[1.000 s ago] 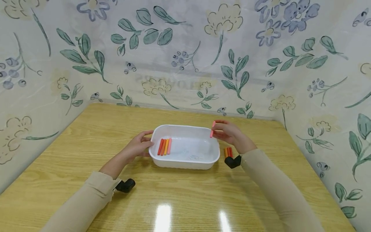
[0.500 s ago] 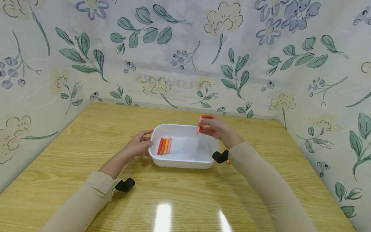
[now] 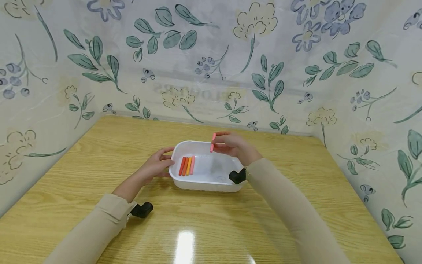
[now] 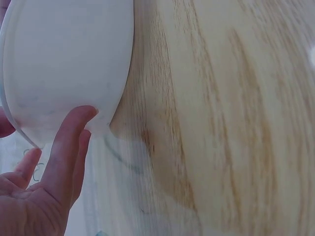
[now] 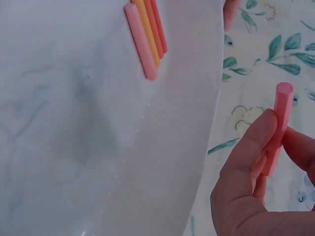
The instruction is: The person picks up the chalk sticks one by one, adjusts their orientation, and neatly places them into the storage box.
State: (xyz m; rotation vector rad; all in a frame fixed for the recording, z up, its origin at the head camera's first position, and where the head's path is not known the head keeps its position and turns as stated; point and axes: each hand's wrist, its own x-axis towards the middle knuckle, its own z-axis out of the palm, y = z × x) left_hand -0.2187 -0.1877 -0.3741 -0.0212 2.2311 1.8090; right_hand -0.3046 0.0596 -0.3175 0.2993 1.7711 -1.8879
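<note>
My left hand (image 3: 157, 164) holds the left end of a white plastic tub (image 3: 207, 186), thumb over the rim and fingers against the outer wall (image 4: 64, 64). Inside, near that end, lie a red, an orange, a yellow and a pink crayon (image 3: 192, 165) side by side. Above the tub's far rim, right of centre, my right hand (image 3: 232, 145) pinches another pink crayon (image 3: 213, 142) between thumb and fingers. It stands nearly upright, apart from the tub. The right wrist view shows the held crayon (image 5: 280, 125) close up.
The tub stands on a wood-grain table (image 3: 158, 234). Floral fabric (image 3: 211, 62) surrounds its back and sides. Black wrist cameras hang below both sleeves; the right one (image 3: 237, 176) covers part of the tub's near right corner.
My right hand has carried the pink crayon leftward from the tub's right end. The crayons on the table right of the tub are now hidden behind the right arm. The left hand stays put.
</note>
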